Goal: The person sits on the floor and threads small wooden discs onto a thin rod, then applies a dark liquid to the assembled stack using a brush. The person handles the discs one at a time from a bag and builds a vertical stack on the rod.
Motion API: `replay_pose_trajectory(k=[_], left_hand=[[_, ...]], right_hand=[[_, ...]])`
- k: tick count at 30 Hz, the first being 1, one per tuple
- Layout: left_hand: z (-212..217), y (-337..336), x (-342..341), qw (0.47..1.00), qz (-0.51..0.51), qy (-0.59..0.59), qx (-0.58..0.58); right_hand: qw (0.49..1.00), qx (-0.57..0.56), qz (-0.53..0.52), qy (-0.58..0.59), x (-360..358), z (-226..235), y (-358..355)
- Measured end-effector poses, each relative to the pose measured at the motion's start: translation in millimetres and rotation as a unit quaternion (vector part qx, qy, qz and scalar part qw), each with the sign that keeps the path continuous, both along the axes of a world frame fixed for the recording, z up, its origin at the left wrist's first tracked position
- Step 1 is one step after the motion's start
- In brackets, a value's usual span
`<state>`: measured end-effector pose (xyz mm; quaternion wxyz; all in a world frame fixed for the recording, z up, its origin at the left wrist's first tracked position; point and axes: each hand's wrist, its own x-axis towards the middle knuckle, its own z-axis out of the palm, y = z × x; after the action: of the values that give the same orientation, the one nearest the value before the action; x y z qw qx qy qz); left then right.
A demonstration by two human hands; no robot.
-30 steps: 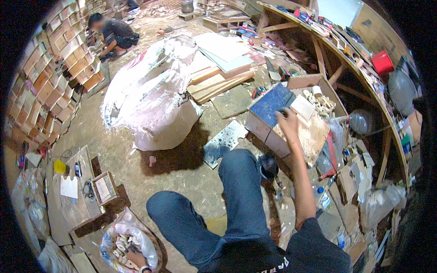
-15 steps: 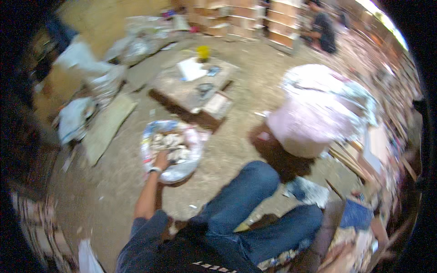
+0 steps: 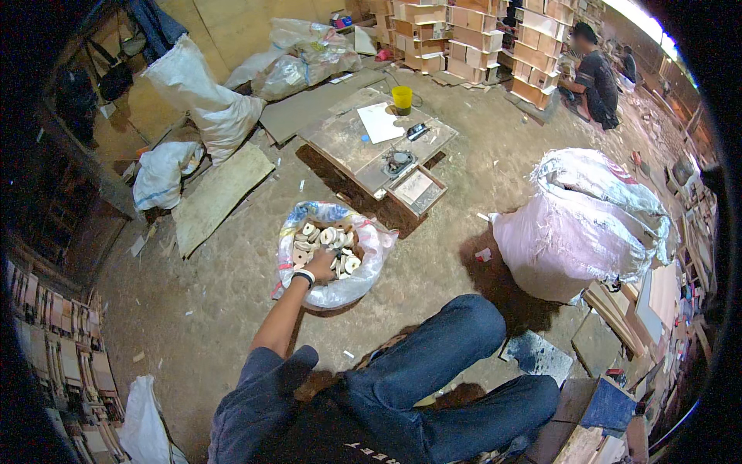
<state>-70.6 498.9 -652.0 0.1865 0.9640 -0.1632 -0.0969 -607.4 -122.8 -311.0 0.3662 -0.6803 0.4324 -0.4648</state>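
Small pale pieces (image 3: 328,236), some round with a central hole, are heaped inside an open plastic bag (image 3: 344,292) standing on the floor (image 3: 209,309). Among them the left hand (image 3: 322,265) is lowered, its fingers partly hidden; whether a piece is gripped cannot be told. Beyond the bag, a yellow cup (image 3: 402,99) and a white sheet (image 3: 380,123) are held on a low table (image 3: 433,139), with a shallow wooden tray (image 3: 417,190) set at its near corner. To the right, a bulky pale sack (image 3: 560,247) is seen; farther back, a crouching person (image 3: 599,83) is placed beside stacked wooden boxes (image 3: 473,56).
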Motion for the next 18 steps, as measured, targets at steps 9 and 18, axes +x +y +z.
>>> replay_pose_trajectory(k=[9, 18], left_hand=[[20.1, 24.2, 4.8, 0.975, 0.135, -0.114, -0.131], [-35.2, 9.2, 82.1, 0.966, 0.230, -0.070, -0.088]], right_hand=[[0.997, -0.034, 0.038, -0.052, 56.2, 58.6, 80.1], [0.997, 0.006, 0.076, -0.006, 67.1, 54.1, 108.4]])
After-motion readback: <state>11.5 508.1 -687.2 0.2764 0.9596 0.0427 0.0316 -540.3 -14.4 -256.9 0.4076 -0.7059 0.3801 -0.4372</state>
